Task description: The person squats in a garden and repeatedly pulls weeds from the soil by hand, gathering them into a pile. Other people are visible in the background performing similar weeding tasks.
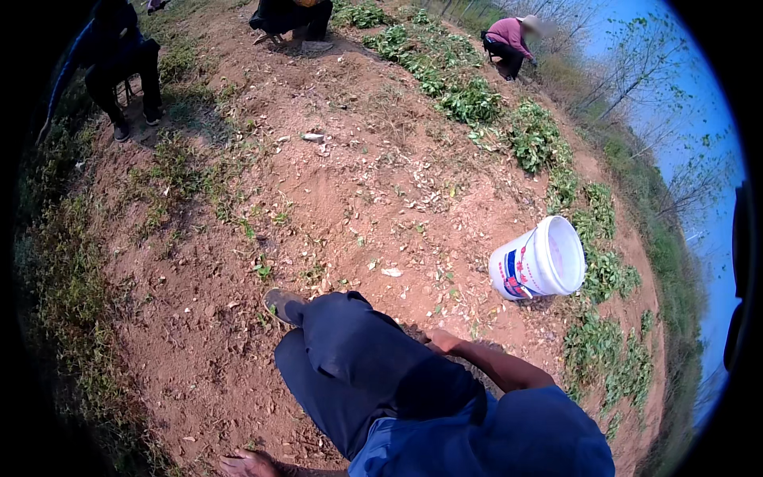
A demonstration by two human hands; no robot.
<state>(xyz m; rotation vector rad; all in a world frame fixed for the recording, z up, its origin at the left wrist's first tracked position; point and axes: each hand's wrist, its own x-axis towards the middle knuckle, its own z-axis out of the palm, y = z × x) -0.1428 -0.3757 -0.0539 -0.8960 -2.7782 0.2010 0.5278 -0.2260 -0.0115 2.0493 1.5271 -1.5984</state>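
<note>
My left hand (247, 464) is at the bottom left of the view, low over or on the reddish-brown soil (197, 387), with its fingers apart and nothing visible in it. Beside my right thigh, my right hand (442, 341) reaches down to the ground. Its fingertips are partly hidden by the dark trouser leg (363, 340), so whether they hold anything cannot be seen. A white plastic bucket (506, 268) with blue and red printing stands on the soil beyond my right hand, apart from it. My shoe (285, 305) rests on the ground ahead.
Low leafy green plants (533, 134) form a row along the right. Weeds (77, 322) cover the left edge. Dry leaves and a pale scrap (313, 138) lie on the soil. Two people (122, 71) (292, 18) sit farther off; another person (506, 42) bends down beyond the row.
</note>
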